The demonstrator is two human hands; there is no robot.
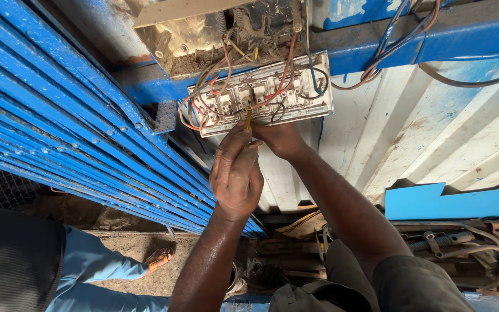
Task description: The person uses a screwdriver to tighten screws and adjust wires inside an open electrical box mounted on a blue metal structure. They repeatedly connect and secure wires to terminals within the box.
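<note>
The left hand point(236, 173) is closing narrow around a yellow-tipped tool point(248, 119), only the tip showing above the fingers; the right hand point(279, 138) is pressing in just beside it, fingers curled, though what they are pinching I cannot tell. Both hands are touching the lower edge of the switch plate point(261, 92), which is hanging face-down just above them with its back exposed.

To do this well, the tip should be sitting square in one terminal while the other hand is steadying the plate, since it is dangling only by its wires point(203, 98).

Those red, brown and yellow wires are looping thickly above and to the left of the hands, crowding the terminals. Behind the plate the open wall box point(203, 40) is lying dusty. Blue bars point(59, 115) are running far left of the hands, more cables point(388, 58) up to their right, and another person's sandalled foot point(158, 259) is standing below the left forearm.
</note>
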